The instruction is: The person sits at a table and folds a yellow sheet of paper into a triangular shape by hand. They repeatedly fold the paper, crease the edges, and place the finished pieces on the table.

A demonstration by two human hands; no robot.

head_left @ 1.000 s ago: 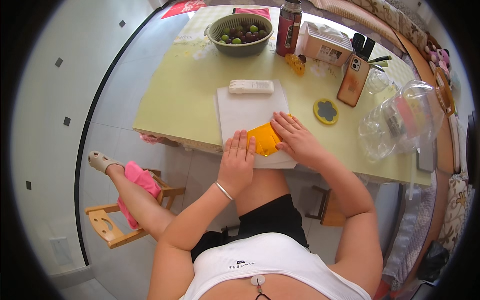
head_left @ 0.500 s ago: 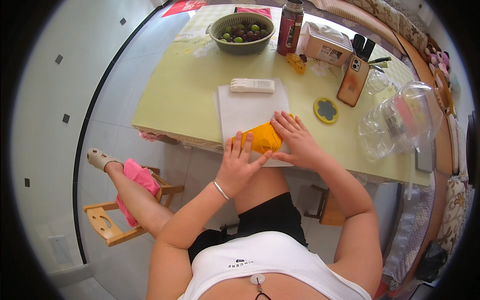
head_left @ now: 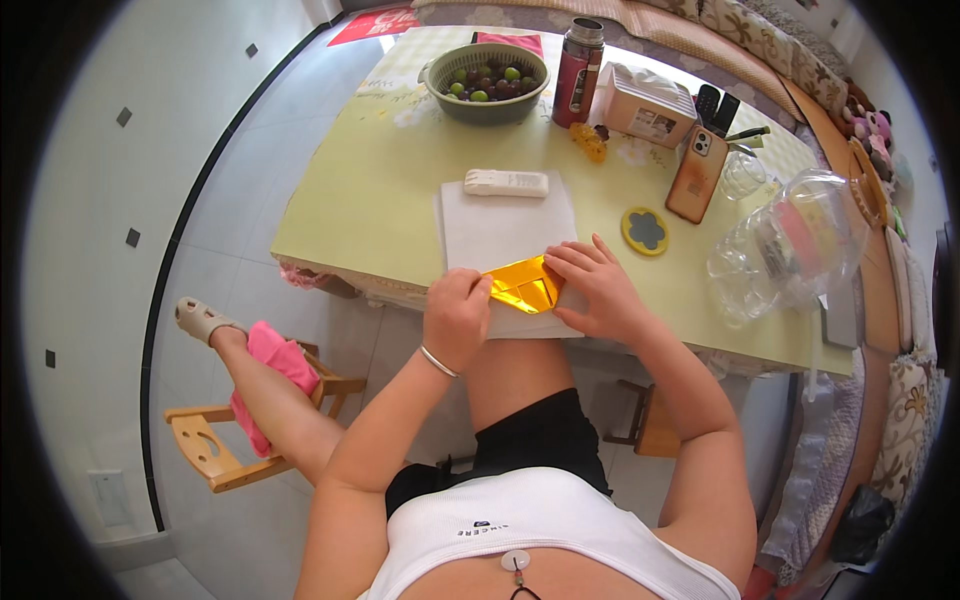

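Note:
A folded piece of shiny gold foil paper (head_left: 526, 287) lies over the near part of a stack of white paper (head_left: 500, 226) at the table's front edge. My left hand (head_left: 458, 318) is closed, pinching the foil's left corner between thumb and fingers. At the foil's right end rests my right hand (head_left: 603, 287); its fingertips touch the upper right edge, and the thumb is spread apart by the lower right corner. A white, oblong plastic object (head_left: 506, 183) lies across the far end of the white sheets.
Farther back stand a grey-green colander (head_left: 487, 105) of round fruit, a dark red flask (head_left: 579, 80) and a pink tissue box (head_left: 648, 105). To the right are a yellow-rimmed coaster (head_left: 645, 231), a phone (head_left: 697, 173) and a large clear plastic bottle (head_left: 783, 248). A wooden chair (head_left: 207, 450) stands lower left.
My left hand has gone from lying spread on the foil to pinching its left corner. The right hand has shifted slightly right, and the foil's folds show more.

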